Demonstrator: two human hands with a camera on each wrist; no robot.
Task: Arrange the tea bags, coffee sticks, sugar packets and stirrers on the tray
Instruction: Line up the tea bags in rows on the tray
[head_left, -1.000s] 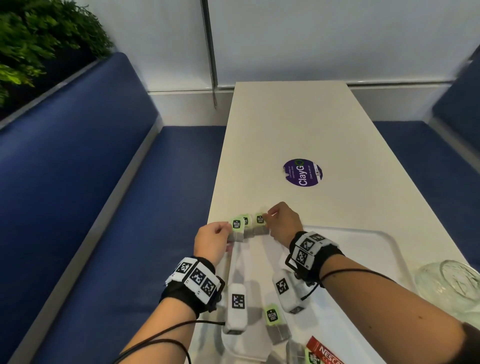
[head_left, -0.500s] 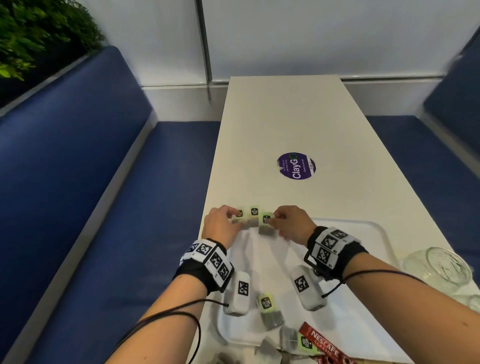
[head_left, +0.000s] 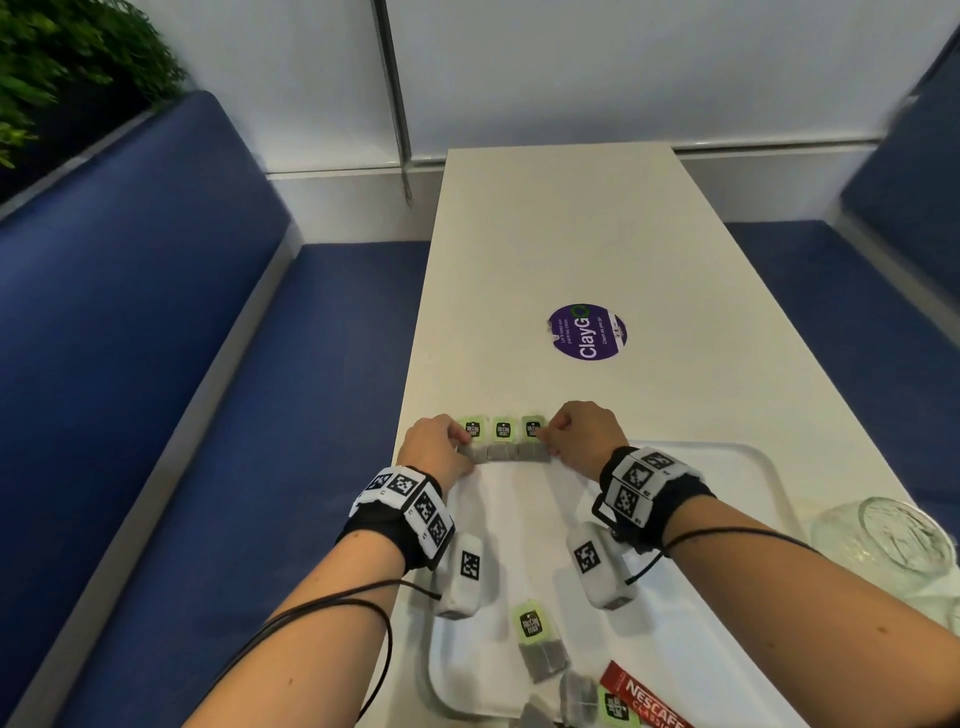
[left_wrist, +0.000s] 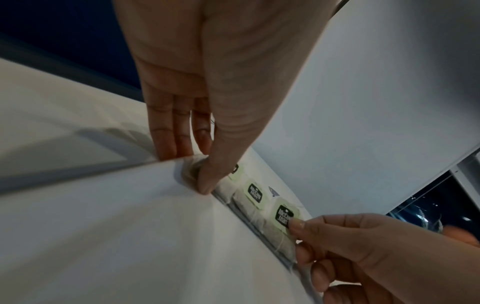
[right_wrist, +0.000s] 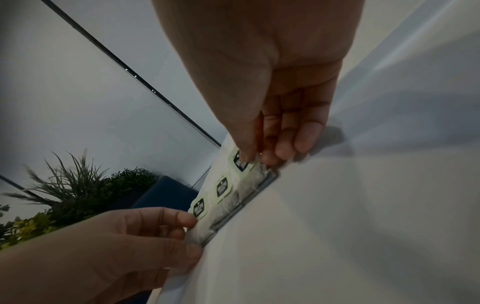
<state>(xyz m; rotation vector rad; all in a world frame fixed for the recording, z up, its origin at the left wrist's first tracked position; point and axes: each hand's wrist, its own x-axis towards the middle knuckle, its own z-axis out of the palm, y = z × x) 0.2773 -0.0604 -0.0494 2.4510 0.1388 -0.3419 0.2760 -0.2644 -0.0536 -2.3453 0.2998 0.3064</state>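
Three tea bags with green tags lie side by side along the far rim of the white tray (head_left: 753, 457). My left hand (head_left: 460, 441) pinches the leftmost tea bag (head_left: 472, 428) between thumb and fingers. My right hand (head_left: 545, 439) pinches the rightmost tea bag (head_left: 532, 430) at its tag. The middle tea bag (head_left: 502, 431) lies untouched between them. In the left wrist view my left hand's thumb (left_wrist: 205, 181) presses on the bag at the rim. In the right wrist view my right hand (right_wrist: 254, 158) holds the tag's edge.
A loose tea bag (head_left: 537, 644) lies on the near part of the tray. A red Nescafe stick (head_left: 644, 696) and more tea bags (head_left: 597, 701) sit at the near edge. A glass jar (head_left: 893, 545) lies on its side at the right. A purple sticker (head_left: 587, 332) marks the table.
The three tea bags have gone from a loose, uneven cluster to a straight, even row. Both hands have stayed at its ends.
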